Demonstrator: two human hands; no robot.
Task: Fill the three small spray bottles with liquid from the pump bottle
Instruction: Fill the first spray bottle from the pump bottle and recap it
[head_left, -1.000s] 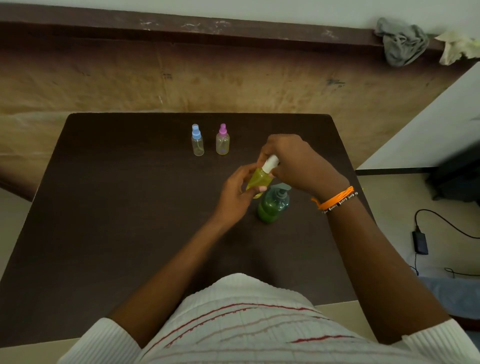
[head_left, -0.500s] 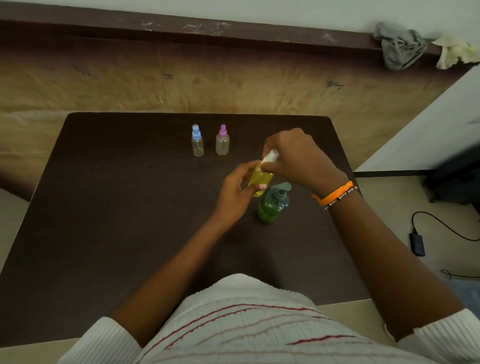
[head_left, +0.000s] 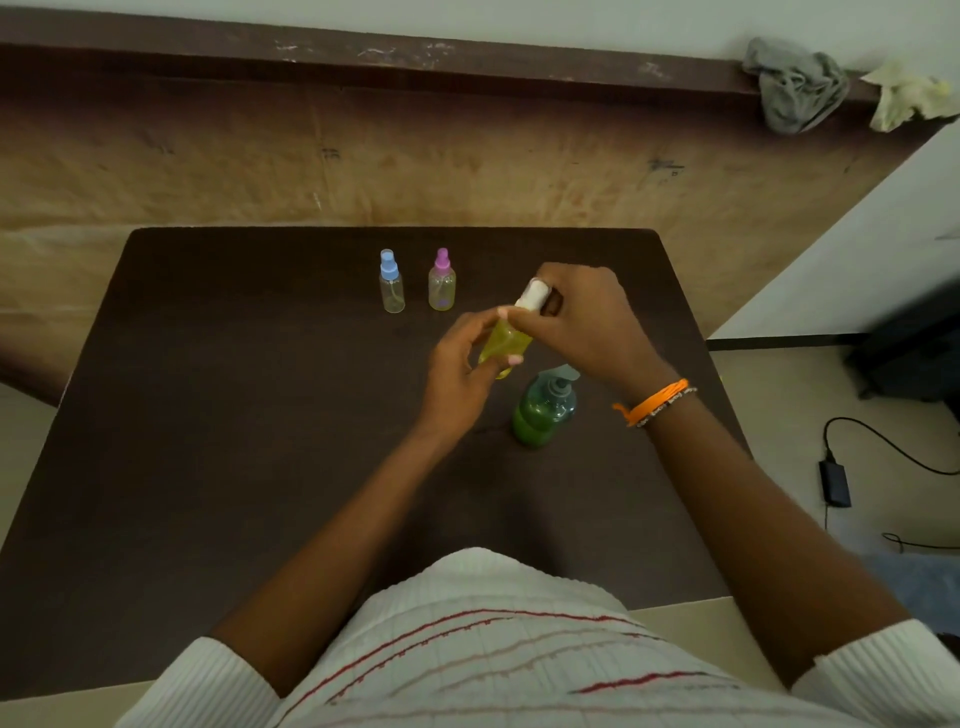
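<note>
My left hand holds a small spray bottle with yellow-green liquid inside, tilted and lifted above the dark table. My right hand grips its white spray cap at the top. Just below and to the right stands the green pump bottle on the table. Two more small spray bottles stand upright farther back: one with a blue cap and one with a pink cap, both with pale yellowish contents.
A brown wall panel rises behind the table, with a ledge carrying a grey rag and a pale cloth. To the right on the floor lie a black charger and its cable.
Both hands have kept hold of the yellow-green bottle and its white cap. My right hand has shifted slightly around the cap, and the bottle sits a little more upright.
</note>
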